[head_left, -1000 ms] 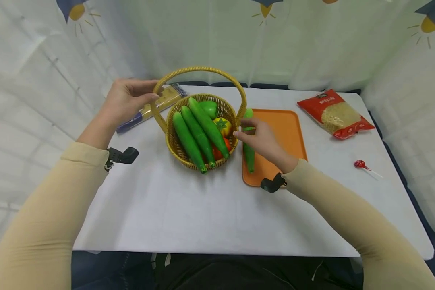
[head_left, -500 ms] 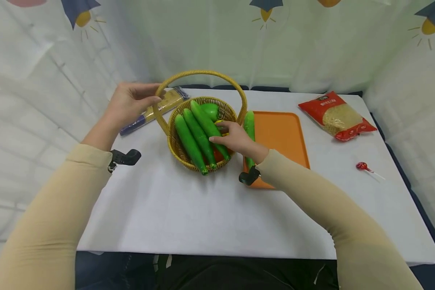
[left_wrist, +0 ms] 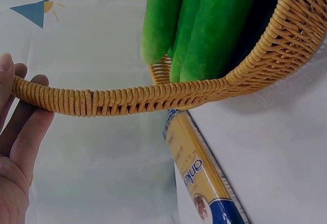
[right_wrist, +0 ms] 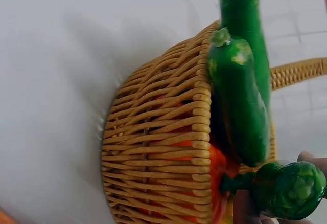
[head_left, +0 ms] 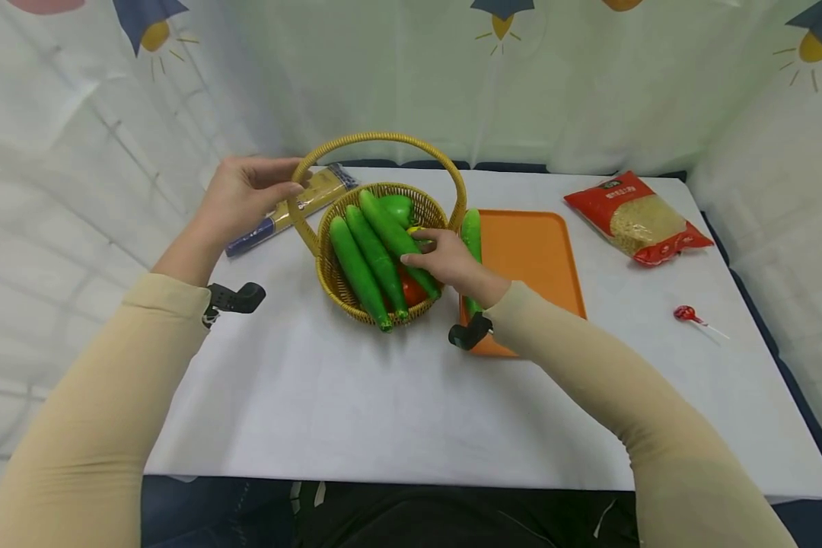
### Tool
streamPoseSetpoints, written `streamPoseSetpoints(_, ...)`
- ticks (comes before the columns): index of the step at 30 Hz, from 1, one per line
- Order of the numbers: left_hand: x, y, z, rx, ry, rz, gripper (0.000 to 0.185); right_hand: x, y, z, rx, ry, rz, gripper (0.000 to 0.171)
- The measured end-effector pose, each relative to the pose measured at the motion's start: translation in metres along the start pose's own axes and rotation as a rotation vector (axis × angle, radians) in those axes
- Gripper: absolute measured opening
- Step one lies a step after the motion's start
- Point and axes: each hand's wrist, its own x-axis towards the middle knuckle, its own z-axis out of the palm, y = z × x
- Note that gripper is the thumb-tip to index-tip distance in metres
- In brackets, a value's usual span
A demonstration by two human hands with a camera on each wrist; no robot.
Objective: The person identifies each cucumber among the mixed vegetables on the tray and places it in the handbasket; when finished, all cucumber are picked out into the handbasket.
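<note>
A wicker basket [head_left: 329, 278] stands on the table, its tall handle [head_left: 377, 137] arching over it. My left hand [head_left: 250, 190] pinches the left side of that handle between thumb and fingers; the left wrist view shows the fingers round the handle [left_wrist: 117, 102]. Inside the basket lie two cucumbers [head_left: 358, 270] side by side, and a third cucumber [head_left: 387, 221] at their right. My right hand [head_left: 448, 262] grips this third cucumber, whose end [right_wrist: 294, 191] faces the right wrist camera. Beneath are a green pepper [head_left: 399, 205] and a red vegetable [head_left: 413, 289], partly hidden.
An orange tray [head_left: 527, 251] with another cucumber [head_left: 472, 236] on its left edge lies right of the basket. A packet of pasta [head_left: 322, 190] lies behind my left hand. Farther right are a red bag [head_left: 640, 217] and a lollipop [head_left: 686, 313].
My right hand has moved left from the basket's right rim and taken hold of the rightmost cucumber. That cucumber's near end has shifted slightly right. My left hand stays on the handle.
</note>
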Motion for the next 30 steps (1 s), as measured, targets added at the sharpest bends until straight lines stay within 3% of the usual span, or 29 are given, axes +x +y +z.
streamPoseSetpoints(6,0.000,-0.001,0.000,0.007,-0.001,-0.010,0.038,-0.009,0.003,-0.014,0.067,-0.022,-0.018,0.061)
streamPoseSetpoints(13,0.001,-0.001,0.000,-0.004,0.000,0.000,0.038,-0.035,0.014,-0.045,0.104,-0.140,-0.070,0.060)
streamPoseSetpoints(22,0.001,-0.002,-0.001,-0.004,-0.007,0.000,0.039,-0.083,0.057,-0.099,-0.022,-0.271,-0.127,0.059)
streamPoseSetpoints(30,0.002,-0.003,0.000,-0.019,-0.012,0.006,0.039,-0.119,0.106,-0.157,-0.172,-0.267,-0.072,0.058)
